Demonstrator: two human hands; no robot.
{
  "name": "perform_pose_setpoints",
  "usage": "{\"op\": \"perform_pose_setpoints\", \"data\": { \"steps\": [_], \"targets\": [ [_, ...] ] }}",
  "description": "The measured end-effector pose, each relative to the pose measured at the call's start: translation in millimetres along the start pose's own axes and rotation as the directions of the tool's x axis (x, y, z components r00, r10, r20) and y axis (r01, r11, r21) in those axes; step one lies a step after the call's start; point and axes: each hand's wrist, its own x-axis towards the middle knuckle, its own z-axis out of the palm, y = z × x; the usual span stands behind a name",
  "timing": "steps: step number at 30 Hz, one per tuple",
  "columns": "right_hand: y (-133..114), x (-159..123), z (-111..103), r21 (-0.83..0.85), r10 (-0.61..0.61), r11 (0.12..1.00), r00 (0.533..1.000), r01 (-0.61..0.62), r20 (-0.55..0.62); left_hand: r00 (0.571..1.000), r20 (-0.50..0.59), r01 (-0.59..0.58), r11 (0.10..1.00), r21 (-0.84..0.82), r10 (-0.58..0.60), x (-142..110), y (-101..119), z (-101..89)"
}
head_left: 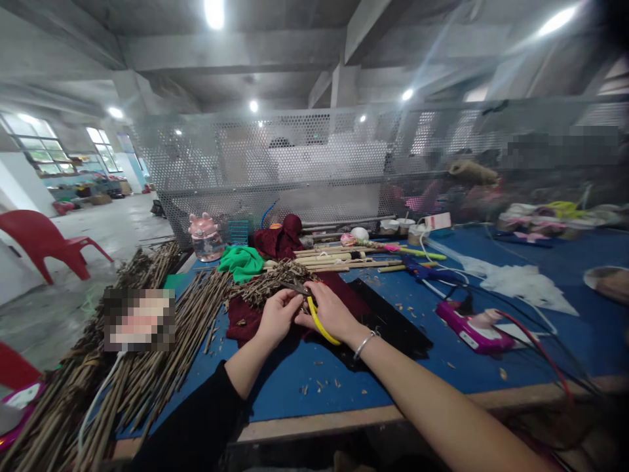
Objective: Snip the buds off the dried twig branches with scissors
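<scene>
My right hand (334,311) is closed round a pair of scissors with yellow handles (322,324). Their dark blades point left, over the fingertips of my left hand (276,319). That hand is pinched shut beside the blades; whatever it grips is too small to make out. Just beyond both hands lies a heap of short cut twigs (268,285) on a dark red cloth (243,322). A black sheet (393,321) sits under and to the right of my right wrist.
Long bundled sticks (181,334) cover the table's left side. Behind the twigs are a green cloth (242,262), a pink-lidded bottle (205,236) and pale rods. To the right lie a blue glue gun (425,270), a purple power strip (474,331) and cables. A perforated metal screen (216,157) stands behind.
</scene>
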Motion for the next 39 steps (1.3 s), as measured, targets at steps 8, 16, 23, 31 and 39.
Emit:
{"op": "perform_pose_setpoints", "data": {
  "steps": [8,16,23,31,39],
  "targets": [
    [-5.4,-0.4,-4.9,0.152,0.028,0.988,0.999,-0.034,0.043,0.998,-0.057,-0.015,0.999,0.043,0.017,-1.4,1.5,0.1],
    [-0.6,-0.3,-4.5,0.04,0.085,0.995,0.994,-0.088,0.062,0.995,-0.096,0.037,0.998,0.044,-0.033,-1.7,2.0,0.0],
    [-0.9,-0.8,-2.3,-0.11,0.082,0.991,0.996,-0.077,0.035,0.977,-0.183,-0.069,0.976,0.208,0.108,0.4,0.1,-3.9],
    [-3.8,-0.9,-2.1,-0.055,0.045,0.998,0.998,-0.042,0.048,0.974,-0.149,-0.123,0.952,0.281,0.169,0.0,2.2,-3.5],
    [0.0,0.8,-1.9,0.033,0.078,0.997,0.996,-0.077,-0.043,0.988,-0.127,-0.049,0.958,0.282,0.088,1.4,-4.9,-4.5]
  ]
}}
